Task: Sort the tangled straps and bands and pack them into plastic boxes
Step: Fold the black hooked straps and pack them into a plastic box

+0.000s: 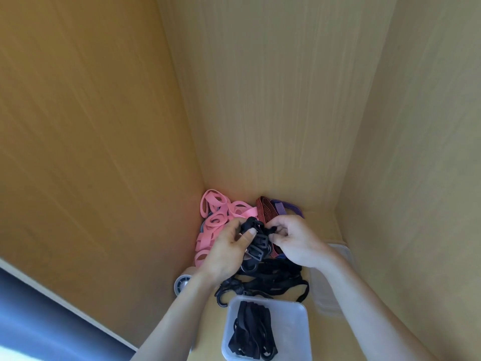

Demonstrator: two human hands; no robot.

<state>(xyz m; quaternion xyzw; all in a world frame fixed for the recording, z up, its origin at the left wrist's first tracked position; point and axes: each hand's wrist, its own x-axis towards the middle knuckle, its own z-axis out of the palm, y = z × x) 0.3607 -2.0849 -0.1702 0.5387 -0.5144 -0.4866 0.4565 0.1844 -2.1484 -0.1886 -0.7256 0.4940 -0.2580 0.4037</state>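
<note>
- The left hand [229, 247] grips a black strap [256, 237] at its buckle, thumb on top. The right hand [296, 241] pinches the webbing just beside it, likely to work it out of the tangle.
- Both hold it over the black pile [276, 278], probably so the loose end can slip free.
- Pink bands [217, 217] lie beyond the left hand, with a striped band [263, 207] and a purple band [285, 207] beyond the right. The colours seem grouped.
- A box [292, 321] sits nearer the person than both hands, with packed straps [251, 329] inside, handy for dropping this one in.
- A second box [335, 282] lies under the right wrist, and a tape roll [182, 284] sits by the left wrist.
</note>
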